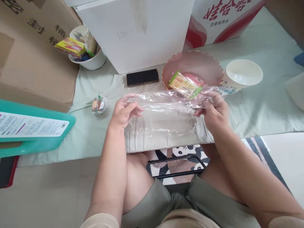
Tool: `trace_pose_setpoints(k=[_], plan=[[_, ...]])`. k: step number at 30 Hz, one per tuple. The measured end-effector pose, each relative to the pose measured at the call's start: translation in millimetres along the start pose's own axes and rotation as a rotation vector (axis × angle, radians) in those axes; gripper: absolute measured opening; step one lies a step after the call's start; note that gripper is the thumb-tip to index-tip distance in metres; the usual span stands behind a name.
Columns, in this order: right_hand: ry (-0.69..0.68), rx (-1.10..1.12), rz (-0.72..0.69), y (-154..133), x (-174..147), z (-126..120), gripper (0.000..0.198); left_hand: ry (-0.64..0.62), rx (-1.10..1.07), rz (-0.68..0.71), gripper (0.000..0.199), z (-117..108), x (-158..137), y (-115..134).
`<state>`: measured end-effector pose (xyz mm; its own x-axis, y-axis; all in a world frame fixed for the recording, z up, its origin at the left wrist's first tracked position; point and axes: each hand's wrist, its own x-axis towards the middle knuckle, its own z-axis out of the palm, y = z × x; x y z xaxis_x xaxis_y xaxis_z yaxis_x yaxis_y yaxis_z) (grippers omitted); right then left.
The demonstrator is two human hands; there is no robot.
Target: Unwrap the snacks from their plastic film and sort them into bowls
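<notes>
A clear plastic bag [163, 117] is stretched sideways in front of me, above the near edge of the covered table. My left hand [124, 110] has its fingers curled at the bag's left end. At the other end, my right hand [215, 110] pinches the gathered plastic. Just beyond the bag sits a pink ribbed plate [201, 63] with a gold scalloped rim. On it lie a yellow-and-green snack packet [181, 85] and a pinkish packet partly hidden behind it. A white paper cup [244, 74] stands near my right hand.
A black phone [142, 77] lies behind the bag. Small wrapped snacks [98, 104] rest to the left, near a teal jug [59, 129]. A white bowl [91, 61] holds several packets. A cardboard box [35, 63], a white box [137, 34] and a red-and-white carton [218, 25] line the back.
</notes>
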<state>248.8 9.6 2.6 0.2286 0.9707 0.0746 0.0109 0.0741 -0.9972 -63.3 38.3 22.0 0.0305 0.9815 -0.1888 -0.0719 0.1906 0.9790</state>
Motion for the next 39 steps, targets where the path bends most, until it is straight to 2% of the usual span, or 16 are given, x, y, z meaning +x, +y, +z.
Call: trace_pose_setpoints(k=[3, 6, 10, 13, 16, 21, 24, 26, 28, 31, 32, 35, 37, 39], plan=[[-0.022, 0.036, -0.073, 1, -1, -1, 0.016, 0.010, -0.064, 0.017, 0.033, -2, -2, 0], [-0.062, 0.038, -0.152, 0, -1, -2, 0.019, 0.011, -0.123, 0.055, 0.032, -5, -1, -3], [-0.070, -0.040, -0.253, -1, 2, -6, 0.016, 0.006, -0.141, 0.030, 0.027, -8, 3, -6], [-0.072, -0.053, -0.301, -1, 4, -11, 0.020, 0.057, -0.178, 0.010, 0.017, -9, 3, -4], [-0.064, 0.033, -0.266, 1, 6, -14, 0.019, 0.055, -0.210, -0.048, 0.010, -11, 3, 0], [-0.004, 0.214, -0.177, 1, 8, -15, 0.014, -0.059, -0.224, -0.204, 0.017, -12, 6, 3], [0.009, 0.241, -0.115, 0, 10, -17, 0.011, 0.006, -0.196, -0.218, 0.031, -11, 9, 2], [0.006, 0.231, -0.084, 0, 11, -17, 0.021, 0.047, -0.135, -0.186, 0.026, -9, 9, 0], [0.015, 0.160, -0.100, -1, 10, -17, 0.026, 0.039, -0.083, -0.146, 0.026, -8, 9, -2], [0.003, -0.109, -0.207, -4, 6, -16, 0.007, 0.027, -0.055, -0.096, 0.057, -7, 10, -6], [-0.003, -0.213, -0.260, -5, 4, -17, 0.016, 0.038, -0.062, -0.080, 0.063, -7, 11, -7], [0.010, -0.507, -0.399, -13, -5, -24, 0.031, 0.077, -0.075, -0.063, 0.063, -9, 13, -9], [0.104, -0.676, -0.476, -21, -12, -30, 0.033, 0.063, -0.056, -0.080, 0.060, -9, 12, -9], [0.206, -0.751, -0.568, -33, -20, -31, 0.027, -0.009, -0.029, -0.105, 0.057, -8, 9, -8]])
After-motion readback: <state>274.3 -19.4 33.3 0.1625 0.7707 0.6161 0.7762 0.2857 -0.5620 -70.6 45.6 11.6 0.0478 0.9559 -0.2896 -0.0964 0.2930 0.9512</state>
